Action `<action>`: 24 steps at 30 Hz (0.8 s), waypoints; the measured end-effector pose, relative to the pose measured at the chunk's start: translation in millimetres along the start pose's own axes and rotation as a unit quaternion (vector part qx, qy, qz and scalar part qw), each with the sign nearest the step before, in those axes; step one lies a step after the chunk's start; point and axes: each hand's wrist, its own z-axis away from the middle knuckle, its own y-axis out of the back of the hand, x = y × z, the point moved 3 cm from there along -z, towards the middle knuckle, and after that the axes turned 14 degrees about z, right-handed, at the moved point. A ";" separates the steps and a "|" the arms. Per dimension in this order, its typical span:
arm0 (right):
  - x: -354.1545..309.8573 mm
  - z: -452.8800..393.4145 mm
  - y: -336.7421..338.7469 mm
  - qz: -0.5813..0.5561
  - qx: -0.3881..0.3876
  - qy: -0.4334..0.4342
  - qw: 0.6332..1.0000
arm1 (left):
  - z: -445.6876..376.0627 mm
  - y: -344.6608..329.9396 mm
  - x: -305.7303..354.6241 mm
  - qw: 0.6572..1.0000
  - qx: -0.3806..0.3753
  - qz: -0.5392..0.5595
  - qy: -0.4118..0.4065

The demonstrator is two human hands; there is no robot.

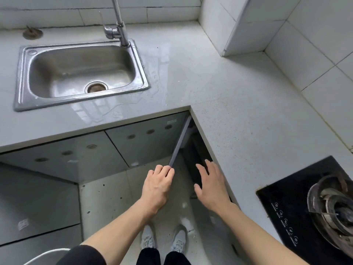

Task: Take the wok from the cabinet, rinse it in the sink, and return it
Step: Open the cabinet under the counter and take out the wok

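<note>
Opening the grey flat-panel cabinet door [180, 142] under the counter corner.
Left hand [156, 188] pinches its edge at 12 o'clock, holding it open; right hand [210, 185] spread, reaching in. Wok's not visible yet.

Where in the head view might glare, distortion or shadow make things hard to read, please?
Head view: window glare sits on the wet countertop beside the sink; wide-angle bending curves the counter edges; the cabinet interior behind the door edge is too dark to read.

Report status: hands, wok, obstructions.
Left hand grips door edge, door ajar. Right hand open at cabinet gap. Wok not visible. Sink empty.
</note>
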 end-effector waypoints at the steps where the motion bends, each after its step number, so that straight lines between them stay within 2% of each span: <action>1: 0.8 -2.6 1.4 0.008 -0.003 0.001 1.000 | 0.9 3.1 -5.8 1.000 0.004 -0.006 0.006; 7: 4.7 -14.1 4.0 0.074 -0.037 -0.001 0.997 | -1.8 23.5 -43.8 0.997 0.012 -0.072 0.023; 13: 16.3 -31.3 5.7 0.090 -0.058 -0.033 0.994 | -7.8 35.1 -69.4 0.989 -0.027 -0.128 0.064; 24: 19.6 -40.0 5.2 0.116 -0.072 -0.039 0.990 | -28.7 51.4 -83.5 0.982 -0.030 -0.155 0.104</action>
